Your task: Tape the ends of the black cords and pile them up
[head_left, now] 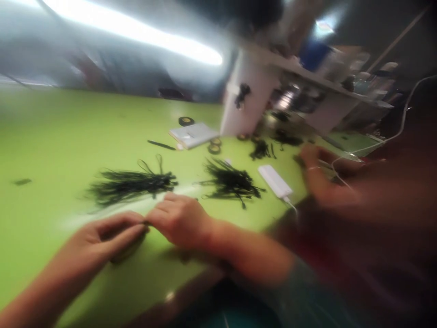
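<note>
The picture is smeared by motion. My left hand [105, 237] and my right hand [179, 218] meet over the near part of a lime-green table [51, 136]. Their fingertips are pinched together on something small and dark that I cannot make out. Just beyond them lies a bundle of thin black cords [131, 184]. A second black bundle [232, 182] lies to the right of it.
Another person's hand [316, 168] rests at the right by a white power bank [275, 181] with a white cable. Farther back lie a white notebook [193, 134], a pen [161, 145], rolls of tape [186, 120] and more black cords [261, 149]. White shelving [307, 77] stands behind.
</note>
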Tool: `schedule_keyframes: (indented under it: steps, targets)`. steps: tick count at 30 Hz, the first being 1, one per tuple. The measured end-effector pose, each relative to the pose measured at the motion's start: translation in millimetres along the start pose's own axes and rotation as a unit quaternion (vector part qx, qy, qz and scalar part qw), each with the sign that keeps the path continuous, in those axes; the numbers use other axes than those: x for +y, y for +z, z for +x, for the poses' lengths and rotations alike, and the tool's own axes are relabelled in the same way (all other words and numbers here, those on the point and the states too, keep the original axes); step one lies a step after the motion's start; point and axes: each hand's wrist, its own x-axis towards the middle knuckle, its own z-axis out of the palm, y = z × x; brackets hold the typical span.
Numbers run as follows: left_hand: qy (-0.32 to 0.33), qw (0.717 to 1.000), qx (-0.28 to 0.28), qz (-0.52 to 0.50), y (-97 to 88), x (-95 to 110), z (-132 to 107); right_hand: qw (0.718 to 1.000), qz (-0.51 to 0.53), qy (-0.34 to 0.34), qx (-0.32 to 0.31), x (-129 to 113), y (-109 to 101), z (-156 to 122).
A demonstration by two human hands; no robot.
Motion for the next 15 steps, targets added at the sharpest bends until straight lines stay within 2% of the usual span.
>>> schedule_keyframes:
  steps: [2, 6, 9, 12, 15]
  targets:
    - [0.008, 1.0, -0.026, -0.015, -2.0, -2.1, -0.5, 0.999, 0.023, 0.02, -0.027, -0.9, -0.7, 0.3]
    - [0.154, 0.987, -0.012, 0.05, -3.9, -7.6, 2.9, 0.987, 0.122, 0.047, -0.095, -3.9, -5.1, 2.1]
    - [0.236, 0.968, -0.002, 0.089, -1.0, -8.6, 3.8, 0.975, 0.146, 0.09, -0.143, -4.5, -8.9, 2.7]
    - [0.257, 0.961, 0.013, 0.101, 4.1, -8.2, 2.1, 0.954, 0.226, 0.13, -0.147, -0.8, -12.7, 0.8]
    - [0.229, 0.971, 0.011, 0.066, 8.3, -9.6, -0.4, 0.916, 0.346, 0.158, -0.128, 4.0, -16.8, -2.4]
